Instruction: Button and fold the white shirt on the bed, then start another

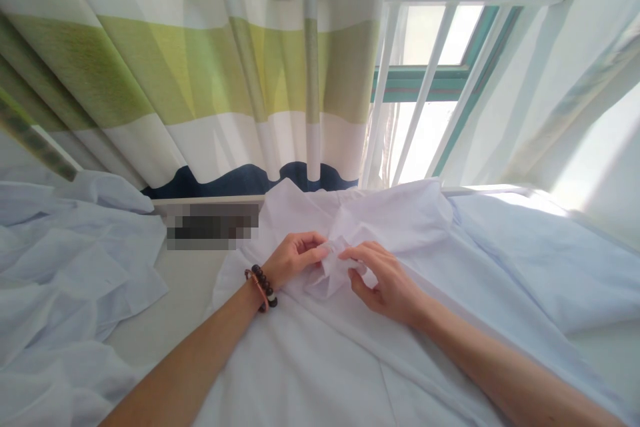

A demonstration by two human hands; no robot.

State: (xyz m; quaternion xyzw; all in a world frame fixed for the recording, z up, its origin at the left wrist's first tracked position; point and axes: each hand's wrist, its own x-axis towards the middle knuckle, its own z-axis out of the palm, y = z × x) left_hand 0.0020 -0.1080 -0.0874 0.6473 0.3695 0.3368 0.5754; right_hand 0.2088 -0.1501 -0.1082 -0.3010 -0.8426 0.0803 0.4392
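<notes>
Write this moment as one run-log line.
left hand: pinching white shirt | right hand: pinching same fold | beaded bracelet: left wrist

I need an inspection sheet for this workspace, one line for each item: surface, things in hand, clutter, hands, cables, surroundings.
Surface: pale flat top, mostly covered with cloth.
Job's things: white garment lies spread out; a crumpled fold near its upper end is lifted.
Clutter: light cloth heap on the left; second light cloth on the right.
Hands: left hand, with a bead bracelet on the wrist, and right hand both pinch the crumpled fold.
Cables: nothing seen.
Surroundings: striped curtain behind; window with white bars, bright daylight.
</notes>
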